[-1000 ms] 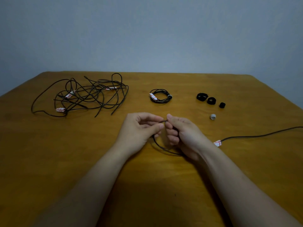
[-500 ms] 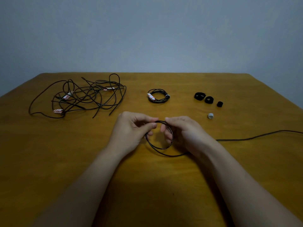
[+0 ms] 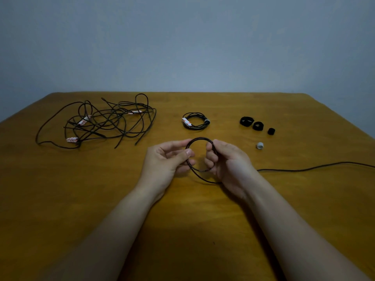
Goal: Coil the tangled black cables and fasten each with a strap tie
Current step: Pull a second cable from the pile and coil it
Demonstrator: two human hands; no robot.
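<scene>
Above the middle of the wooden table [image 3: 60,199], my left hand [image 3: 164,159] and my right hand [image 3: 229,161] hold a small round coil of black cable [image 3: 199,139] between them. The left thumb and fingers pinch its left side, the right fingers grip its right side. The cable's loose tail [image 3: 314,168] runs off to the right edge. A tangled heap of black cables [image 3: 101,122] with white and red labels lies at the back left. One finished coil [image 3: 195,121] with a strap lies behind my hands.
Three rolled black strap ties [image 3: 246,121] [image 3: 257,125] [image 3: 271,131] lie in a row at the back right. A small grey-white roll [image 3: 260,145] sits just in front of them. A plain grey wall rises behind the table's far edge.
The loop between my hands has grown rounder, with more turns, and is raised higher. The white and red label by my right wrist a second ago is out of sight.
</scene>
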